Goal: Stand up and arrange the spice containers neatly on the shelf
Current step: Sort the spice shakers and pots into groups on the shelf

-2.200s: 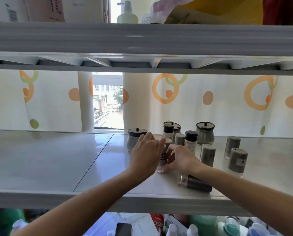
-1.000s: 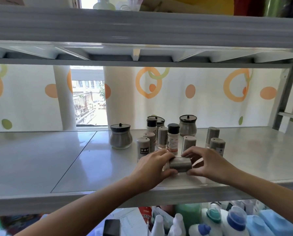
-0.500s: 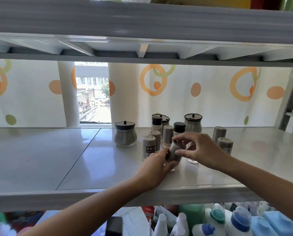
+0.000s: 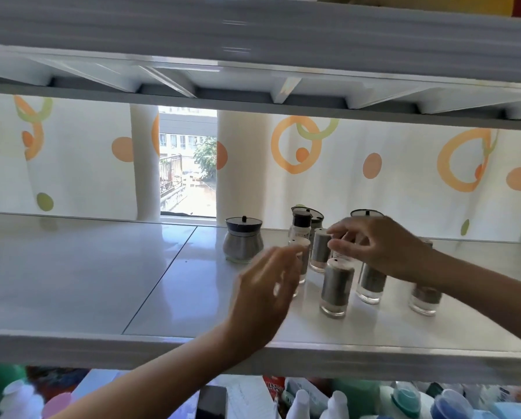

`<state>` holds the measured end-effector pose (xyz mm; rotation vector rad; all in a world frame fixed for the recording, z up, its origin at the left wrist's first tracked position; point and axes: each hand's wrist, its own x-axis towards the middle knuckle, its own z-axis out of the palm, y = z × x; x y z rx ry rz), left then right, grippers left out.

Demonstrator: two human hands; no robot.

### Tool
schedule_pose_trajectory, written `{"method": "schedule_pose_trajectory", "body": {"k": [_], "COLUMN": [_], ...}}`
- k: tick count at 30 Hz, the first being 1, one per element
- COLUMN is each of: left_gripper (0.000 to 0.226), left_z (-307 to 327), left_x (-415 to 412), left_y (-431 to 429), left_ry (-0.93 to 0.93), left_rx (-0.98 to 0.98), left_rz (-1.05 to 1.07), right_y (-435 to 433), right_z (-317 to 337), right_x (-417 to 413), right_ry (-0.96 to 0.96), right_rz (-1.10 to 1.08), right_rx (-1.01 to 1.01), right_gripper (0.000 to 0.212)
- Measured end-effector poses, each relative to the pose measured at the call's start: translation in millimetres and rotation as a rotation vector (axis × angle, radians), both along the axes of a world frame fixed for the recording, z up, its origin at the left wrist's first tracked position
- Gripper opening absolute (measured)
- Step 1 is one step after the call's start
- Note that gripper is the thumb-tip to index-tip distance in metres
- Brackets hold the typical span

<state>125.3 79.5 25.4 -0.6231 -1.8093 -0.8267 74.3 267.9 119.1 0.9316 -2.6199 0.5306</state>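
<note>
We see a glossy white shelf (image 4: pixel 81 276) w/ daylight glare, an upper shelf board (image 4: pixel 253 34) right above. Behind hangs a white curtain (image 4: pixel 389 189) w/ orange rings & green dots; a gap shows a window (image 4: pixel 188 122), railing (image 4: pixel 170 169), tree (image 4: pixel 206 160) & bldg (image 4: pixel 177 140) outside. Below, blurred bottles (image 4: pixel 404 400) crowd a lower level

Glossy, smooth white finish recorded on shelf (image 4: pixel 102 282), spice shakers (image 4: pixel 336 287) noted clear-walled with matt grey tops, round jar (image 4: pixel 243 243) lidded in dark plastic, curtain (image 4: pixel 374 192) matt printed cloth.
</note>
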Motion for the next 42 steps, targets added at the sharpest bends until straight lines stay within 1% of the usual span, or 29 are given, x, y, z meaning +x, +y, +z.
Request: {"method": "schedule_pose_trajectory", "body": {"k": [1, 2, 4, 6, 7, 8, 9, 12, 15, 17, 20, 22, 24, 26, 29, 31, 38, 42], "left_gripper": [0.022, 0.019, 0.017, 0.019, 0.021, 0.026, 0.035, 0.063, 0.072, 0.073, 0.070, 0.068, 0.068, 0.069, 0.073, 0.075, 0.076, 0.071], "left_z": [8, 17, 31, 37, 36, 32, 26, 7, 7, 9, 3, 0, 0, -2, -4, -7, -12, -14], "left_x": [-2, -8, -33, -68, -86, -100, -111, -129, -135, -136, -138, -142, -144, -146, -148, -151, -163, -165], "left_y": [-10, -21, -45, -71, -85, -96, -107, -123, -126, -123, -121, -123, -122, -121, -125, -127, -133, -134], "left_ry": [0.047, 0.046, -0.045, -0.194, -0.291, -0.397, -0.512, -0.803, -0.931, -0.980, -1.008, -1.023, -1.030, -1.019, -1.003, -0.987, -0.964, -0.969], "left_rx": [0.129, 0.273, 0.541, 0.769, 0.871, 0.948, 0.978, 0.899, 0.820, 0.788, 0.757, 0.712, 0.686, 0.679, 0.646, 0.639, 0.695, 0.702], "left_rz": [0.004, 0.008, 0.040, 0.086, 0.072, 0.033, -0.011, -0.098, -0.186, -0.261, -0.330, -0.358, -0.379, -0.376, -0.361, -0.344, -0.328, -0.315], "right_y": [-4, -10, -30, -57, -73, -89, -105, -143, -164, -171, -175, -178, -181, -182, -186, -187, -187, -194], "right_z": [8, 15, 27, 34, 36, 37, 37, 36, 34, 31, 21, 16, 17, 19, 24, 23, 22, 22], "right_x": [-3, -8, -20, -34, -42, -51, -61, -86, -106, -115, -123, -127, -129, -132, -131, -133, -136, -133], "right_ry": [0.014, 0.026, 0.028, 0.007, 0.002, 0.000, -0.007, -0.071, -0.186, -0.230, -0.203, -0.154, -0.155, -0.147, -0.084, -0.045, 0.078, 0.115], "right_rz": [-0.003, -0.005, 0.020, 0.066, 0.085, 0.103, 0.120, 0.129, 0.127, 0.121, 0.120, 0.128, 0.138, 0.144, 0.153, 0.176, 0.231, 0.250], "right_rx": [-0.019, -0.031, -0.044, -0.034, -0.007, 0.029, 0.068, 0.141, 0.153, 0.189, 0.229, 0.240, 0.267, 0.335, 0.450, 0.483, 0.588, 0.642], "right_gripper": [0.024, 0.020, 0.017, 0.018, 0.019, 0.020, 0.021, 0.028, 0.032, 0.028, 0.018, 0.015, 0.013, 0.011, 0.008, 0.006, 0.008, 0.009]}}
